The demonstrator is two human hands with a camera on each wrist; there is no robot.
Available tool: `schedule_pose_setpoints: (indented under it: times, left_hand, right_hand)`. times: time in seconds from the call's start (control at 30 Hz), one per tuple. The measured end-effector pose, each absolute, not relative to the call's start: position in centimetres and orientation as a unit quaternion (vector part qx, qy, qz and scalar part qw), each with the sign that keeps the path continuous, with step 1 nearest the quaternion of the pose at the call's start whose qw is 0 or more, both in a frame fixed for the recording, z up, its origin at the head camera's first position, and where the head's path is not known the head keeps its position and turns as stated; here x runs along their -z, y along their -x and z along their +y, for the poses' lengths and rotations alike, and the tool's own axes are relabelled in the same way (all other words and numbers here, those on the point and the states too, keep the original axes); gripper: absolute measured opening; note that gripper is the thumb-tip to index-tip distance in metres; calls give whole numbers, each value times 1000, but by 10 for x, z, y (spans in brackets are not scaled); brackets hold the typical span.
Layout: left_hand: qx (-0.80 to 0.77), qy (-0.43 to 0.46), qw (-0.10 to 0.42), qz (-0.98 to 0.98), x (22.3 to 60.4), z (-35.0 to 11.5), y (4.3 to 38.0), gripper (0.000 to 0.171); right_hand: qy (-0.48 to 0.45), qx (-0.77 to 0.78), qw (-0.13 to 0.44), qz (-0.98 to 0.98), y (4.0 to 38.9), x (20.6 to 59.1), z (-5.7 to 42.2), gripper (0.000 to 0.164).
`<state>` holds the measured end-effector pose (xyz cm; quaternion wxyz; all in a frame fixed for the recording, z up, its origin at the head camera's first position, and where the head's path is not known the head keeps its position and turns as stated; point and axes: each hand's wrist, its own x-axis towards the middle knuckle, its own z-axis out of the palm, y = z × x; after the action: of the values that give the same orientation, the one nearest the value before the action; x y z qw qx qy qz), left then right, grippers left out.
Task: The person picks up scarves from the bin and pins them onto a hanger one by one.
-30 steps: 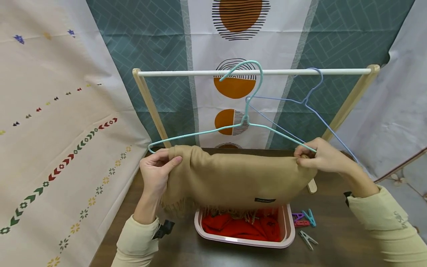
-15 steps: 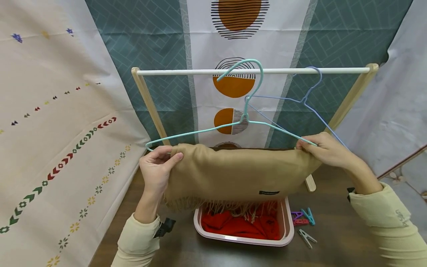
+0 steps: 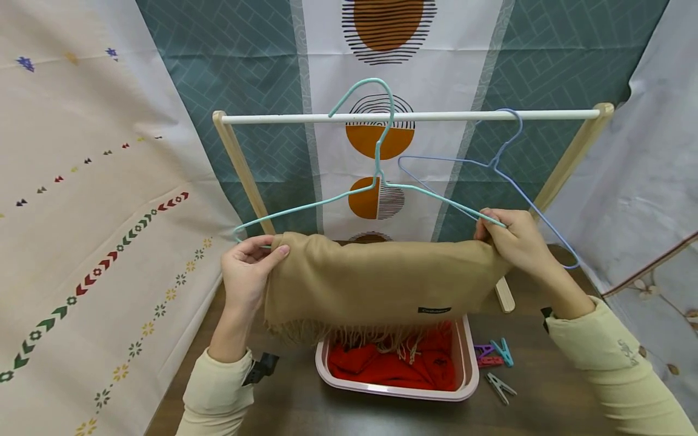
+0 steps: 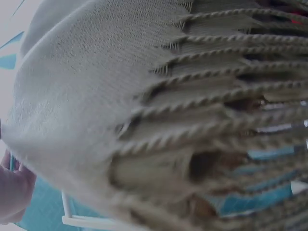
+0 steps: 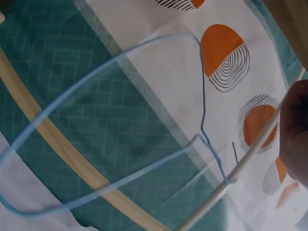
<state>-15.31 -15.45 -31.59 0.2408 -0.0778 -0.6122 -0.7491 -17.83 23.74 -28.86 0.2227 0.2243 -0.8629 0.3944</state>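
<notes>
A tan fringed scarf (image 3: 376,278) hangs folded over the lower bar of a mint-green hanger (image 3: 322,201), its dark label facing me. My left hand (image 3: 245,272) pinches the scarf's upper left corner between thumb and fingers, close to the hanger's left end. At the other side, my right hand (image 3: 515,239) grips the hanger's right end together with the scarf's edge. In the head view the hook overlaps the white rod (image 3: 272,119). Twisted fringe (image 4: 202,101) fills much of the left wrist view; part of the right hand (image 5: 296,134) shows in its own wrist view.
An unloaded blue hanger (image 3: 512,172) hangs on the rod's right part, behind the right hand. Below the scarf stands a pink basin (image 3: 398,392) with red cloth (image 3: 382,366) in it. Several clothespins (image 3: 501,387) lie right of it on the dark table (image 3: 545,375).
The mint-green hanger and scarf have risen slightly, and the hook has swung left and up against the rod. My right hand has moved up, then a little left, still holding on.
</notes>
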Motion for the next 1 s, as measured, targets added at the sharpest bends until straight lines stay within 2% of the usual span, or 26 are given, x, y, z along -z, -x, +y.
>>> schedule_pose_setpoints:
  times: [0.27, 0.53, 0.63, 0.77, 0.87, 1.0]
  left_hand:
    - [710, 174, 275, -625, 324, -160, 153, 19]
    - [709, 176, 295, -616, 330, -165, 152, 20]
    - [702, 178, 300, -621, 330, -168, 151, 26]
    - [686, 190, 328, -621, 323, -173, 149, 30]
    - [633, 204, 353, -658, 315, -177, 150, 34]
    - [520, 237, 355, -740, 302, -180, 156, 31]
  right_hand:
    - [-149, -443, 217, -857, 180, 294, 239, 44]
    - [-145, -460, 200, -853, 179, 293, 238, 43]
    - [-146, -478, 186, -846, 179, 293, 238, 43]
    - [-142, -497, 163, -840, 179, 294, 240, 43]
    - [-135, -515, 145, -834, 178, 295, 241, 41]
    - [-131, -521, 143, -831, 179, 299, 241, 38]
